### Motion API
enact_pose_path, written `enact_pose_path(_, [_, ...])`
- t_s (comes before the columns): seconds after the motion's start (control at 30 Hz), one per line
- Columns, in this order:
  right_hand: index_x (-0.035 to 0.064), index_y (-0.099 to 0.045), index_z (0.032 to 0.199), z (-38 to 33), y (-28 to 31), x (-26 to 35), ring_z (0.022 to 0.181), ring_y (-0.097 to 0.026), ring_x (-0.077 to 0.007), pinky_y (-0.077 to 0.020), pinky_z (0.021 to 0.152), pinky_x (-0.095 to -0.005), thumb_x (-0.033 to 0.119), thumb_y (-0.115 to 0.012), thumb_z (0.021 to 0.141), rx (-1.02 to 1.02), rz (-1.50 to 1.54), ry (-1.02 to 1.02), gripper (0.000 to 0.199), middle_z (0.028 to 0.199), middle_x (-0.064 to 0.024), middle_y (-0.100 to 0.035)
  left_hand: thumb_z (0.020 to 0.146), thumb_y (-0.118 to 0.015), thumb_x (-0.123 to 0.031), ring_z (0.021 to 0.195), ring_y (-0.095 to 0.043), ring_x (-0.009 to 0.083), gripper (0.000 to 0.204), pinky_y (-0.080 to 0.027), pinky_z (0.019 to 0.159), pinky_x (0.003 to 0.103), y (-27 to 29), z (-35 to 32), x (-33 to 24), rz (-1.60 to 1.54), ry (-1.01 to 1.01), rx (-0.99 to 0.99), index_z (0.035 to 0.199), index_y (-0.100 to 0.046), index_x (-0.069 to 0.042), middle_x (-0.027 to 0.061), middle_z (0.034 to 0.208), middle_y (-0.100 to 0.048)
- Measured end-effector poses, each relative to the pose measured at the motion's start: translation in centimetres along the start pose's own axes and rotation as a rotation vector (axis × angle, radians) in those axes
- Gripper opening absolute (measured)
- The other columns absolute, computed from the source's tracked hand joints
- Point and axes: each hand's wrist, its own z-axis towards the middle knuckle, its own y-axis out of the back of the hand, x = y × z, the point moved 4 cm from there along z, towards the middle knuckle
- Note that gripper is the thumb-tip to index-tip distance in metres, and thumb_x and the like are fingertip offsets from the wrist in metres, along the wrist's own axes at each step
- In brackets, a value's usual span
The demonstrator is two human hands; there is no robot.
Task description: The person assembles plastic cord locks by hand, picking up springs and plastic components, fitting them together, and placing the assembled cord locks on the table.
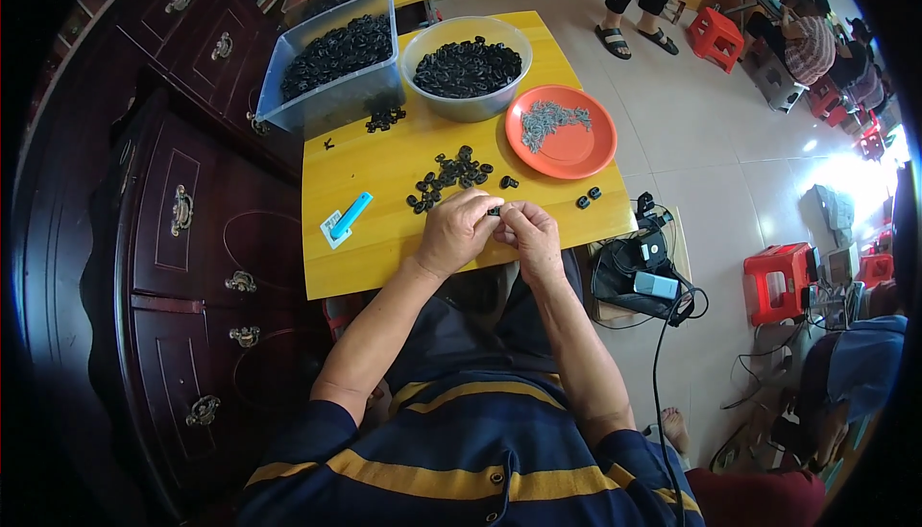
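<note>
A small black plastic part (495,211) sits pinched between the fingertips of the left hand (458,232) and the right hand (530,237), just above the near edge of the yellow bench (384,167). A loose pile of black parts (449,174) lies just beyond the hands, with a blue-handled tool (346,219) to their left.

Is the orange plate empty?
No, the orange plate holds a heap of small grey metal pieces.

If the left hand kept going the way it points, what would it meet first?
The left hand points up-right across the table; it would likely first meet the loose pile of small black parts, though depth is unclear.
</note>
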Motion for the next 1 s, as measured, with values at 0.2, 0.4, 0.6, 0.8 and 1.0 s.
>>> enact_pose_path(0.2, [-0.0006,-0.065,0.087,-0.5,0.8,0.3,0.068,-0.053,-0.0072,-0.0435,0.065,-0.0224,0.016,-0.062,0.095,-0.042,-0.098,0.056,0.019,0.076,-0.0008,-0.062,0.08,-0.072,-0.002,0.084,-0.069,0.031,0.021,-0.056,0.072,0.037,-0.8,-0.1,-0.3,-0.025,0.0,0.014,0.101,-0.068,-0.004,0.0123,0.092,-0.069])
enact_pose_path(0.4, [-0.0003,-0.066,0.085,-0.7,1.0,1.7,0.068,-0.053,-0.0064,-0.0431,0.063,-0.0218,0.017,-0.062,0.095,-0.068,-0.247,0.049,0.02,0.073,0.0008,-0.062,0.08,-0.07,-0.006,0.083,-0.068,0.03,0.02,-0.056,0.071,0.038,-1.7,-0.1,0.1,-0.055,0.019,0.007,0.1,-0.068,-0.006,0.0093,0.092,-0.068])
enact_pose_path(0.6, [0.0035,-0.065,0.083,-0.5,1.6,2.3,0.065,-0.052,-0.0052,-0.0414,0.062,-0.0205,0.018,-0.062,0.096,-0.095,-0.25,0.081,0.019,0.072,0.0013,-0.061,0.082,-0.068,0.0,0.083,-0.069,0.031,0.018,-0.055,0.072,0.037,-2.5,0.6,-0.4,-0.087,0.016,0.006,0.1,-0.068,-0.003,0.0122,0.092,-0.069])
enact_pose_path(0.8, [0.0032,-0.065,0.083,-0.3,1.4,2.5,0.064,-0.051,-0.0056,-0.0419,0.062,-0.0209,0.017,-0.063,0.095,-0.119,-0.234,0.121,0.019,0.072,0.0008,-0.062,0.082,-0.067,-0.002,0.085,-0.068,0.0319,0.02,-0.056,0.073,0.038,-2.5,1.0,-0.5,-0.054,-0.009,-0.026,0.102,-0.066,-0.003,0.0122,0.095,-0.068])
enact_pose_path(1.0, [-0.0023,-0.068,0.087,0.3,2.9,2.9,0.066,-0.06,-0.0093,-0.0475,0.062,-0.0254,0.018,-0.063,0.094,-0.186,-0.373,0.19,0.022,0.071,-0.0044,-0.066,0.081,-0.072,-0.004,0.082,-0.068,0.0292,0.03,-0.056,0.072,0.036,-2.7,1.5,-0.7,-0.058,-0.05,-0.027,0.111,-0.066,-0.004,0.0115,0.096,-0.068])
